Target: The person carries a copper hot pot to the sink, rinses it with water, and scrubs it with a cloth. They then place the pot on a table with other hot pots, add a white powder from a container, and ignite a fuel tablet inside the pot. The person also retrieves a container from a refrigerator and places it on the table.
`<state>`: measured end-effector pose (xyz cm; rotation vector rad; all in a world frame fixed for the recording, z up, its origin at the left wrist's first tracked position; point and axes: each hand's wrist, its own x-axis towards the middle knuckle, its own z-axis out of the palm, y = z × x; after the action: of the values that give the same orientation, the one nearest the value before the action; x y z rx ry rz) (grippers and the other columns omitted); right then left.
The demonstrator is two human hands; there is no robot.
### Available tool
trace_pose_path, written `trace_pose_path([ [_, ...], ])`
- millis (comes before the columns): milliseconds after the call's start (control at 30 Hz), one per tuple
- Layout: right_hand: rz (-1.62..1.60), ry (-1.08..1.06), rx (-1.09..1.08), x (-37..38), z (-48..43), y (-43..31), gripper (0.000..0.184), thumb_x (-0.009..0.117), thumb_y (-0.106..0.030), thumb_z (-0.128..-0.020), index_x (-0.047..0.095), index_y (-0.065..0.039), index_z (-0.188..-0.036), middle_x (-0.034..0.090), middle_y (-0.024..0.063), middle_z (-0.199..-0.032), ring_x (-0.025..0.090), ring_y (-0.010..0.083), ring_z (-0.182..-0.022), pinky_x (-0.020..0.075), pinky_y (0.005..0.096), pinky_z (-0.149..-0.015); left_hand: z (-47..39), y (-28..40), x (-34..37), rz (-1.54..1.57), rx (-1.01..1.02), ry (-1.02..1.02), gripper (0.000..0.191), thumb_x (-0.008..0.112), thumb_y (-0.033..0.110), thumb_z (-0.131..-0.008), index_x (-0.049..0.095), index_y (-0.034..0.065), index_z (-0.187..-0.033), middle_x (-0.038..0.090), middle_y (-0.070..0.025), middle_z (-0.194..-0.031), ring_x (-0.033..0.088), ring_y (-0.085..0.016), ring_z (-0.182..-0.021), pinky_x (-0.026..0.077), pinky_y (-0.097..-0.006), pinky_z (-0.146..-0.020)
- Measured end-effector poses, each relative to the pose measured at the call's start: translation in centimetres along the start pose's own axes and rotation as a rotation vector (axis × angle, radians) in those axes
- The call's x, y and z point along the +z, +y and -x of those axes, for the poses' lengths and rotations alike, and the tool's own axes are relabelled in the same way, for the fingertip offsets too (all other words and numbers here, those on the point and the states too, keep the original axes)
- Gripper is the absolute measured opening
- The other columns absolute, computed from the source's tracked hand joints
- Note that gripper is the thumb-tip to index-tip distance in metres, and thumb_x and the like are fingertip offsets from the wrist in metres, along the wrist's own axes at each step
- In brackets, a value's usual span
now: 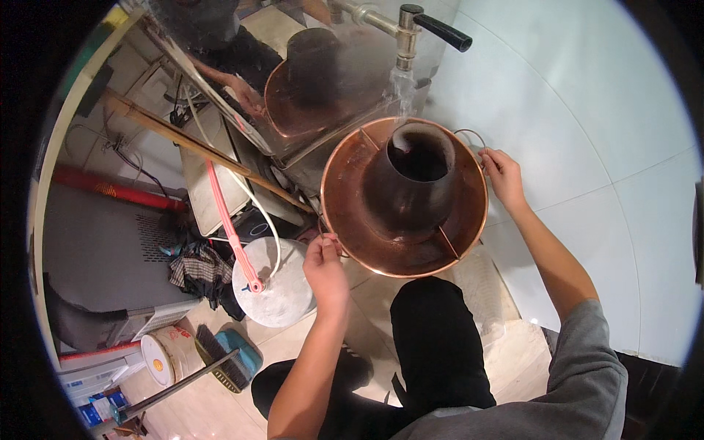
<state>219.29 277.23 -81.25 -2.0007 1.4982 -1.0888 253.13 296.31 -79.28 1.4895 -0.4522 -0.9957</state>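
A copper hot pot (352,220) with a dark central chimney (410,203) is held in front of me beneath a metal tap (406,38). Water (404,91) runs from the spout to the pot's far side, behind the chimney rim. Thin dividers (448,243) span the ring-shaped trough. My left hand (325,264) grips the wire ring handle on the pot's near left side. On the far right, my right hand (501,173) holds the other ring handle (470,132). The pot's underside is hidden.
A shiny metal panel (352,82) behind the pot mirrors it. White wall tiles (561,110) rise at right. Left of me stand a pale round-topped cylinder (269,308) with a pink hose (223,214), a wooden pole (203,148), a broom (220,357) and a lidded bucket (159,360).
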Motion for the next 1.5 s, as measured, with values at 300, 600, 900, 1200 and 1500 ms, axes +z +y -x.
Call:
trace_pose_path([
  [300, 0.024, -0.039, -0.008, -0.5, -0.2, -0.1, 0.017, 0.057, -0.008, -0.096, 0.067, 0.001, -0.106, 0.065, 0.0114, -0.084, 0.062, 0.0162, -0.070, 0.0495, 0.0286, -0.064, 0.0, 1.3, 0.2, 0.055, -0.178, 0.000, 0.020, 0.045, 0.013, -0.102, 0.064, 0.0065, -0.104, 0.059, 0.0039, -0.086, 0.052, -0.006, -0.075, 0.039, -0.0213, -0.063],
  [600, 0.076, -0.105, 0.045, -1.3, -0.5, -0.9, 0.019, 0.060, -0.012, -0.096, 0.069, 0.001, -0.106, 0.067, 0.0117, -0.085, 0.060, 0.0155, -0.068, 0.0491, 0.0294, -0.064, 0.1, 1.6, 0.3, 0.071, -0.203, -0.005, 0.020, 0.043, 0.013, -0.103, 0.062, 0.0064, -0.106, 0.066, 0.0008, -0.089, 0.052, -0.006, -0.073, 0.038, -0.0210, -0.064],
  [900, -0.100, -0.150, 0.309, -1.7, -0.6, 1.0, 0.021, 0.058, -0.012, -0.097, 0.069, 0.002, -0.109, 0.066, 0.0041, -0.079, 0.055, 0.0085, -0.068, 0.0459, 0.0248, -0.062, 0.2, 1.8, 0.4, 0.055, -0.180, -0.001, 0.020, 0.043, 0.013, -0.103, 0.060, 0.0054, -0.108, 0.068, -0.0012, -0.090, 0.050, -0.006, -0.072, 0.036, -0.0211, -0.063],
  [1200, -0.352, -0.206, 0.524, -1.9, -0.6, 1.8, 0.028, 0.053, -0.014, -0.099, 0.063, 0.003, -0.119, 0.066, 0.0023, -0.087, 0.058, 0.0069, -0.075, 0.0469, 0.0226, -0.065, 0.3, 1.7, 0.5, 0.077, -0.182, 0.012, 0.020, 0.043, 0.011, -0.102, 0.060, 0.0040, -0.108, 0.067, -0.0024, -0.089, 0.048, -0.007, -0.071, 0.037, -0.0214, -0.064],
  [1500, 0.236, -0.129, 0.308, -2.2, -1.3, -0.7, 0.031, 0.060, -0.021, -0.095, 0.066, 0.003, -0.113, 0.070, 0.0132, -0.088, 0.065, 0.0155, -0.080, 0.0521, 0.0298, -0.076, 0.2, 1.0, 0.2, 0.065, -0.162, 0.004, 0.019, 0.044, 0.016, -0.103, 0.061, 0.0088, -0.108, 0.068, -0.0004, -0.090, 0.053, -0.007, -0.071, 0.037, -0.0232, -0.065],
])
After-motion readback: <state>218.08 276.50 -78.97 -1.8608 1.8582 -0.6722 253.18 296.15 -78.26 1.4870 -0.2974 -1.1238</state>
